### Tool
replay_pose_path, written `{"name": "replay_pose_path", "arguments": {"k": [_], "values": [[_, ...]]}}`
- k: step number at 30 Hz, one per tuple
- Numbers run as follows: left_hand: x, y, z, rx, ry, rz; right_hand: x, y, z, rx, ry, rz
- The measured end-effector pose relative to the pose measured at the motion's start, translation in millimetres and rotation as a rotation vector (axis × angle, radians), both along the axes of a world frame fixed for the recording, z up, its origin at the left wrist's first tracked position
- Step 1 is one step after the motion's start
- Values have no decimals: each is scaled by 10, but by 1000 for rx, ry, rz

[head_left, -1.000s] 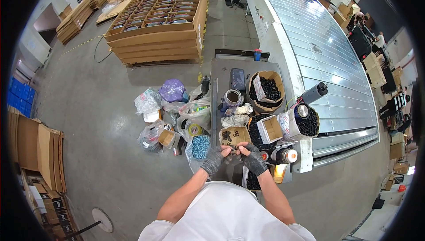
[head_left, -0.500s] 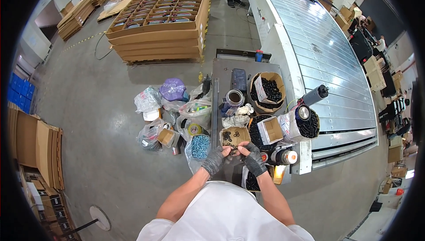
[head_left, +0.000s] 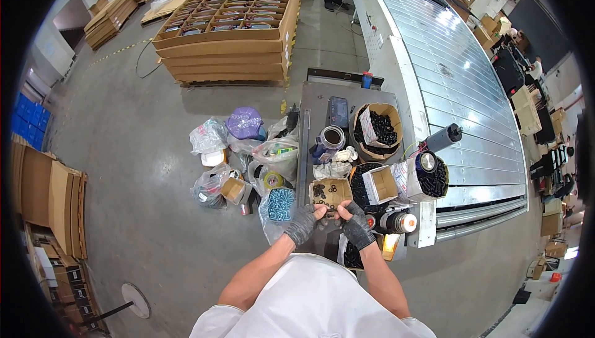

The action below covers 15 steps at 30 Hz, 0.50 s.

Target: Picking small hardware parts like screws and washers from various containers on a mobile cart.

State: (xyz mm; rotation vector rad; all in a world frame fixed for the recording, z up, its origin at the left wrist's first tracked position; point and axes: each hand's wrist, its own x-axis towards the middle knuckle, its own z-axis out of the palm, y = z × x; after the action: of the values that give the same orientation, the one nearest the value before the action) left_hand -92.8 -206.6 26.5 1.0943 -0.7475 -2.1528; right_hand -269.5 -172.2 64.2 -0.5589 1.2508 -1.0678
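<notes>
- While your gloved left hand and right hand meet, fingers pinch a small dark part, too small to identify.
- Both sit just below the shallow cardboard box on the grey table.

Whatever is pinched between the gloved fingers is too small to be identified. The counter is hidden at 6 o'clock by the hands.

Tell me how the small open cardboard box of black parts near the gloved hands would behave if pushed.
The small open cardboard box would probably slide flat rather than tip, being low and wide. Its thin walls look soft and may buckle. The loose black parts inside would likely shift and rattle.
</notes>
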Motion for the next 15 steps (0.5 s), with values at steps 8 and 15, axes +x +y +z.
{"name": "replay_pose_path", "arguments": {"k": [8,15], "values": [[8,6,-37,39,13,8,23,9,-6,10,-78,-32],[5,4,-107,129,85,-1,25,16,-18,-22,8,-25]]}}
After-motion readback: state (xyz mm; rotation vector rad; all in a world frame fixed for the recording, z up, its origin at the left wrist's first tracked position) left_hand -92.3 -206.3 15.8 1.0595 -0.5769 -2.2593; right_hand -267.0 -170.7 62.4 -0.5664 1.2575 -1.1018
